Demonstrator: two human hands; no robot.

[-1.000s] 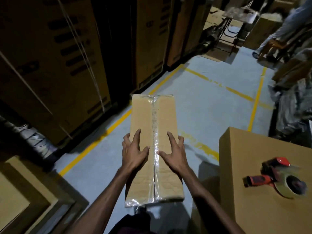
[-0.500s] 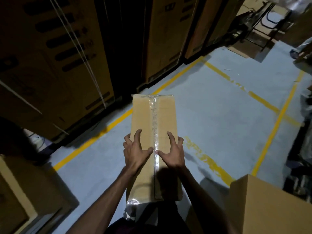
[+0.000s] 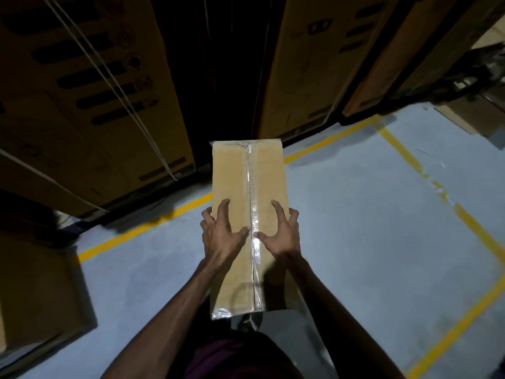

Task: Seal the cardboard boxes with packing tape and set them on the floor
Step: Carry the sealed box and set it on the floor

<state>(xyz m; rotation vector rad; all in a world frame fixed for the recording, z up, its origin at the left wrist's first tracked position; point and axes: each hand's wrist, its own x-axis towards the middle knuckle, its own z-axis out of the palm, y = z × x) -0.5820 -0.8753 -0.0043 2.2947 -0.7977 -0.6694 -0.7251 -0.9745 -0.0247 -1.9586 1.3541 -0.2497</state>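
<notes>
- Cardboard box (image 3: 250, 228), long and narrow, held out in front of the person above the grey floor (image 3: 369, 242), its far end reaching toward the tall cartons (image 3: 82, 105) at the back.
- Clear packing tape (image 3: 252, 214) runs down the centre seam of the box's top face and wraps over both ends; glossy wrinkles show at the near end.
- Left hand (image 3: 221, 236): grip spread, fingers curling over the box's left edge, thumb pointing in toward the tape.
- Right hand (image 3: 281, 236): grip spread likewise, fingers hooked over the right edge, thumb tip touching the tape strip.
- Writing: none legible on the box. The tall cartons carry dark printed bars and round symbols, too dim to read.
- White straps (image 3: 123, 99) cross the left carton diagonally.
- Yellow lines (image 3: 475, 228) mark the floor on both sides of the box.
- Another carton (image 3: 35, 291) sits low at left, in shadow.
</notes>
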